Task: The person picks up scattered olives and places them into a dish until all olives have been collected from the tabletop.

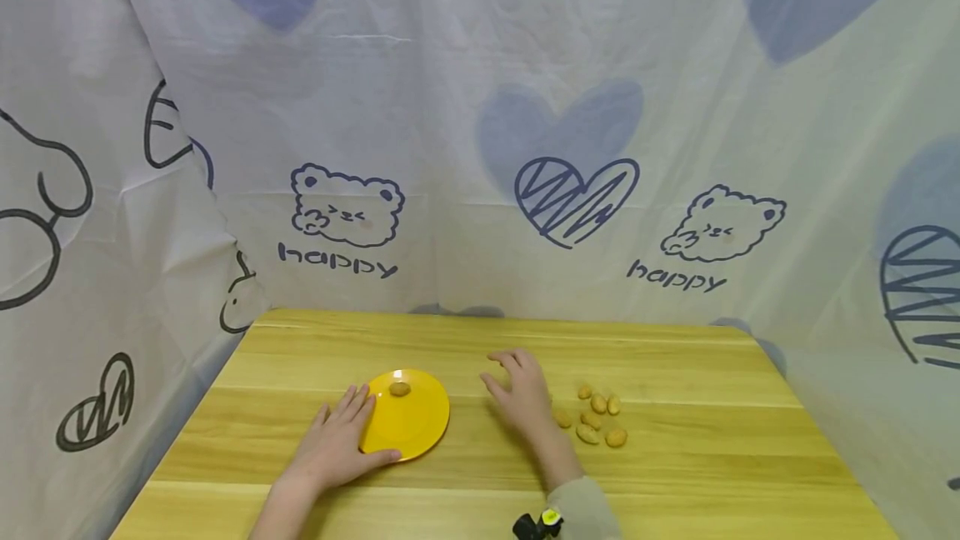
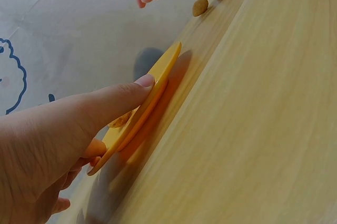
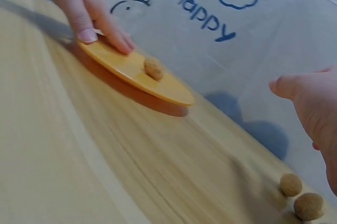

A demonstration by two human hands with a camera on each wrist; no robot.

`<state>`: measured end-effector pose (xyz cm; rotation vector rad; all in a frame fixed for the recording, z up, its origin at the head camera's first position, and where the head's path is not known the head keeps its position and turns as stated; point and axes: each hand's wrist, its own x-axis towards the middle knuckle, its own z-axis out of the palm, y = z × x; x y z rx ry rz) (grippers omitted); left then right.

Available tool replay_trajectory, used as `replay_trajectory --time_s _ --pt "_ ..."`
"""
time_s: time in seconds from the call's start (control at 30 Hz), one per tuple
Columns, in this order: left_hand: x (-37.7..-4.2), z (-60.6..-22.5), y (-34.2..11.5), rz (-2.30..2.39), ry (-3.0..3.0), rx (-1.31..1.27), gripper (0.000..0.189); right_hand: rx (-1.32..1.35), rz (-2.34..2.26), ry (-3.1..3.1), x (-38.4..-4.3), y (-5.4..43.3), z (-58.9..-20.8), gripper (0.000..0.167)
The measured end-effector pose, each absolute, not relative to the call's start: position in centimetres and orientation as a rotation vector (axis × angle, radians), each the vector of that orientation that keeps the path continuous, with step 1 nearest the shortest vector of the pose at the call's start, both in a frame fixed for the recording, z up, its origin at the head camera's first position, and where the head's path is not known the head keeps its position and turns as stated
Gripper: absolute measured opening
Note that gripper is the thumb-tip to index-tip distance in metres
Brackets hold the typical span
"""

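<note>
Light-brown oval nuts point(image 1: 591, 420) lie, in the head view, as a loose group on the pale wooden table point(image 1: 712, 440), just beside the right wrist. One single nut point(image 1: 400, 389) is on the round, shiny yellow plate point(image 1: 408, 427), toward its far rim. The left hand point(image 1: 337, 444) rests with spread fingers at the left side of the plate, its thumb at the near rim. The right hand point(image 1: 521, 394) is between the plate and the group; its grip is rather wide, with a gap between thumb and forefinger, and I see nothing inside it.

In the left wrist view, the left thumb lies on the plate's rim and partly hides the nut there. This grip is wide and, as I judge, only steadies the plate. A light pressure should be enough, because too much weight on one edge could tip the plate and make the nut roll.

In the right wrist view, the right hand is apart from the nuts below it and partly cut by the edge of the view. To handle them well, I think it should pinch one nut at its middle, softly, without pushing the neighbours
</note>
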<state>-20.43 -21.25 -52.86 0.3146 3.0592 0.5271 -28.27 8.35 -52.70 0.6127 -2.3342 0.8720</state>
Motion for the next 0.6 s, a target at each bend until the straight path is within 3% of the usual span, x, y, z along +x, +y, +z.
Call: replay_trajectory --time_s 0.6 --pt "-20.5 -52.8 -21.2 0.531 3.051 0.313 0.109 0.401 0.766 -2.363 -29.1 11.2 -54.0 0.031"
